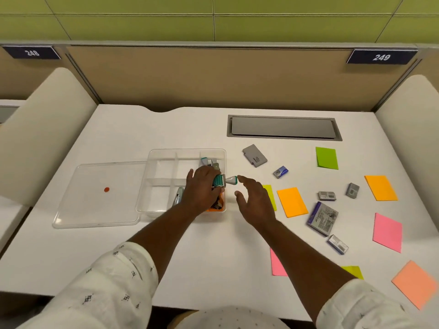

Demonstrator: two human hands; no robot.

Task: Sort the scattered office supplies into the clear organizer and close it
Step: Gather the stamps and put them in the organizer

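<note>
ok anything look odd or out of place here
Only a small orange-red spot on the clear lid lying left of the organizer; whether it is a sticker or a stain is unclear.

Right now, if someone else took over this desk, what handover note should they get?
Left hand holds a teal-and-white correction tape dispenser over the clear plastic compartment organizer. Right hand is open and empty beside it.
Done: a few small items sit in the right-hand compartments.
Left: coloured sticky notes, small grey staple boxes and a flat grey case lie on the white desk.
The clear lid lies open to the left; close it last.
</note>
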